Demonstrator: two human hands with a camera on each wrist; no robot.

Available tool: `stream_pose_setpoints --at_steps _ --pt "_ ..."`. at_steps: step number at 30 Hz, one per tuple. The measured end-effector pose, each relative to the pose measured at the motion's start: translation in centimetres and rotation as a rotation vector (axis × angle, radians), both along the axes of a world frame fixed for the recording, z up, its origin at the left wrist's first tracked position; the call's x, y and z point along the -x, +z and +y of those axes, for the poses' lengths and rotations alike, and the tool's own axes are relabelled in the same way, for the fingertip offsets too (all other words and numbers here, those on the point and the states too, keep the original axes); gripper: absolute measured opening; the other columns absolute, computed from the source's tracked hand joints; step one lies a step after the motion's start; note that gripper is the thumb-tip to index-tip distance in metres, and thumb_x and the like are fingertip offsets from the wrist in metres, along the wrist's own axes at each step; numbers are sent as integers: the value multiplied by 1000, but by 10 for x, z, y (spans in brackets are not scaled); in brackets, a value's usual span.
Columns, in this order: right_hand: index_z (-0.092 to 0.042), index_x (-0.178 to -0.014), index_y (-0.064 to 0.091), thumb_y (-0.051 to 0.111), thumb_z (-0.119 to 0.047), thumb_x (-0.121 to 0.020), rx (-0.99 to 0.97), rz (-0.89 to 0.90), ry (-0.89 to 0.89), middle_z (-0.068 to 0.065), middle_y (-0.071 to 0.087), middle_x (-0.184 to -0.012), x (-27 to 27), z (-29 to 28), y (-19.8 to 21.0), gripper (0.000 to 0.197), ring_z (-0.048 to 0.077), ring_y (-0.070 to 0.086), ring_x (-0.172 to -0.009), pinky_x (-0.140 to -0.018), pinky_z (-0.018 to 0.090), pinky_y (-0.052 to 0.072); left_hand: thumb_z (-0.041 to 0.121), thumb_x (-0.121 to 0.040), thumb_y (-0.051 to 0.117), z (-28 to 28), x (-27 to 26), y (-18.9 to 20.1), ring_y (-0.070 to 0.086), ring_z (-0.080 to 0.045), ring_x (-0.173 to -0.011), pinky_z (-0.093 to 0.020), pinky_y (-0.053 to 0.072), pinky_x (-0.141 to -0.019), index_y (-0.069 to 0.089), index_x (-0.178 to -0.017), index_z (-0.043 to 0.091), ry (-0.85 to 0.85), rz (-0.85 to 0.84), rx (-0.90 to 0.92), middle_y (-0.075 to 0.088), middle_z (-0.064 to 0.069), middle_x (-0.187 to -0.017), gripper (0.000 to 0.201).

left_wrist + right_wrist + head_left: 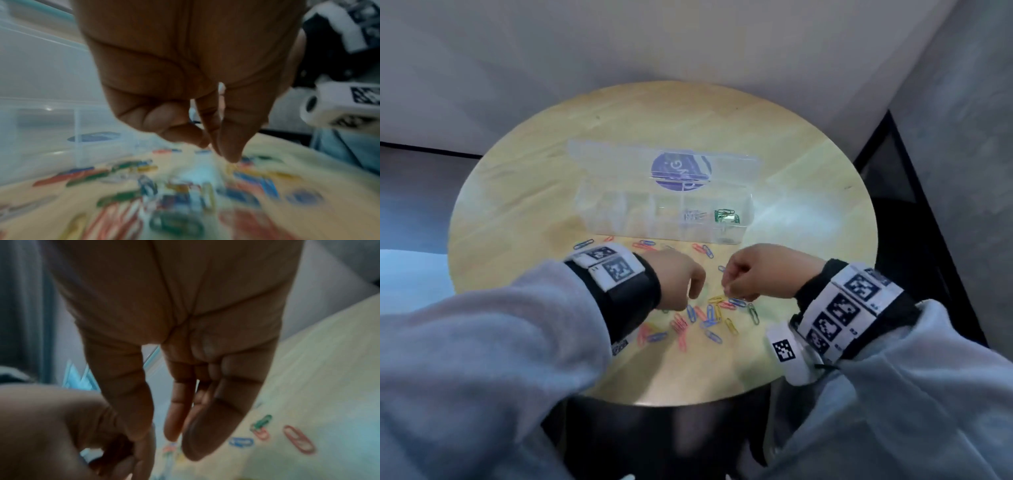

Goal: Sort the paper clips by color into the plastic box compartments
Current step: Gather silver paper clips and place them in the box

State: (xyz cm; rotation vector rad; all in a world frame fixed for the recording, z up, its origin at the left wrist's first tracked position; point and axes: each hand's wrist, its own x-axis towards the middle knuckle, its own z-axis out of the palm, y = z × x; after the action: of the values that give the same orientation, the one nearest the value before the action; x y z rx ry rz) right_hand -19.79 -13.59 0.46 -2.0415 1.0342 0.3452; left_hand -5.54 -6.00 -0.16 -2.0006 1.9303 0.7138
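A clear plastic box (664, 236) stands open on the round wooden table (619, 137). Green clips (726, 216) lie in its rightmost compartment, and silvery clips (693, 216) in the one beside it. A loose pile of red, blue, yellow and green paper clips (705, 318) lies in front of it. My left hand (695, 291) hangs over the pile (185, 194), its thumb and fingertips pressed together (211, 147); blur hides whether a clip sits between them. My right hand (727, 289) points down beside it, fingers nearly straight and thumb apart (158, 447), nothing visible in it.
More clips are scattered along the box's front wall (643, 244). To the right of my right hand lie a red clip (298, 441), a blue clip (240, 441) and a green clip (261, 421). The box lid (681, 168) lies back behind the box. Walls close in behind the table.
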Motion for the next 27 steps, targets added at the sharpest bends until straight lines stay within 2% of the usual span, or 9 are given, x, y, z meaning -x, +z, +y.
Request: stream_pose_setpoints --at_steps 5,9,13,15,17,18,22,25,27 --pt "-3 -100 68 59 -10 -83 221 159 136 3 58 -82 4 9 -5 20 17 53 -74 -64 25 43 10 -82 56 8 9 -15 56 -24 -100 -33 45 -79 60 -107 25 -115 -28 -21 57 -2 -107 30" --pt "-5 -104 68 60 -8 -83 243 190 128 0 55 -80 3 6 -13 23 17 51 -78 -54 19 35 10 -85 55 6 9 -19 55 -25 -105 -32 44 -79 61 -109 22 -134 -92 -31 57 -4 -113 27" --pt "-7 -105 68 64 -6 -78 257 259 138 2 57 -86 -1 3 -21 27 19 52 -80 -54 20 37 11 -86 57 2 5 -23 56 -25 -103 -27 38 -70 63 -106 21 -141 -106 -10 57 -4 -112 23" --pt "-6 -103 69 65 -7 -77 264 290 159 6 64 -92 -3 2 -26 27 20 56 -82 -60 23 44 11 -85 58 0 4 -24 56 -25 -103 -26 36 -69 63 -105 19 -147 -104 0 58 -4 -111 22" --pt "-7 -97 69 65 -7 -76 272 292 179 9 69 -101 -4 1 -30 21 22 60 -86 -68 26 49 11 -84 59 -1 3 -26 56 -25 -103 -24 34 -68 64 -103 18 -153 -105 -3 59 -4 -111 21" --pt "-9 -92 67 65 -7 -77 278 289 187 9 68 -101 -5 1 -31 15 22 58 -85 -66 25 47 12 -84 59 -1 2 -27 57 -25 -103 -24 34 -68 64 -103 18 -152 -103 -5 59 -4 -111 20" --pt "-18 -74 56 64 -6 -78 272 233 199 -2 55 -78 -2 -3 -28 15 18 51 -80 -54 20 35 13 -84 59 -2 0 -31 57 -24 -101 -27 38 -69 62 -104 20 -153 -62 -3 58 -2 -110 21" --pt "-14 -92 68 64 -8 -79 274 211 209 -11 47 -66 -1 -3 -31 15 15 49 -76 -53 17 33 18 -84 61 -2 0 -34 57 -23 -99 -29 41 -71 64 -99 22 -152 -54 -3 59 -1 -106 16" --pt "-16 -94 67 62 -8 -80 279 208 194 -12 45 -66 -2 -2 -34 17 16 49 -76 -50 16 32 21 -83 63 -3 0 -35 58 -23 -97 -27 40 -69 66 -96 22 -152 -59 -12 61 -1 -106 13"
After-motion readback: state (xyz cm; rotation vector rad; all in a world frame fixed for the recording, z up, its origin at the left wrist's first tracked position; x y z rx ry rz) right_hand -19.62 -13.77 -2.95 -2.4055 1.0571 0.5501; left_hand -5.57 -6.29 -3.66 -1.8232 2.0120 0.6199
